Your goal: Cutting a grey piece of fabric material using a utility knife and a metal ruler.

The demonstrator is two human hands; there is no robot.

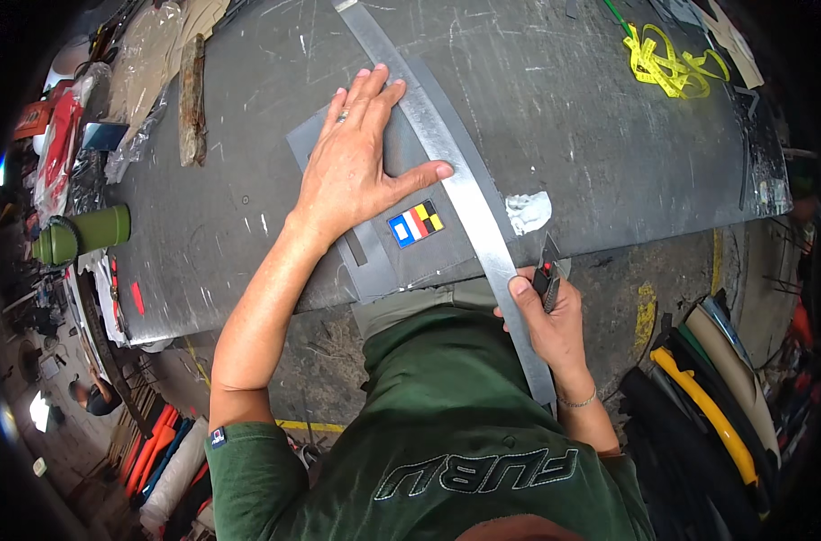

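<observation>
My left hand [356, 167] lies flat with fingers apart on a dark grey sheet [451, 248]; its thumb and fingertips rest along a long metal ruler [478, 221]. The ruler runs slantwise across the sheet and past the near table edge toward my body. In my closed right hand [559, 325] is a black utility knife [547, 270], its blade pointing up and away. The right thumb presses on the ruler's near part. A small colourful patch [415, 224] sits on the sheet between my hands. Left of it is a grey strip [374, 266] with a narrow slot.
A white crumpled scrap [528, 213] lies right of the ruler on the dark table [275, 54]. Farther right is a tangled yellow measuring tape [667, 68]. A worn wooden stick [193, 99] and a green flask [100, 230] are at left. Material rolls [708, 406] stand at lower right.
</observation>
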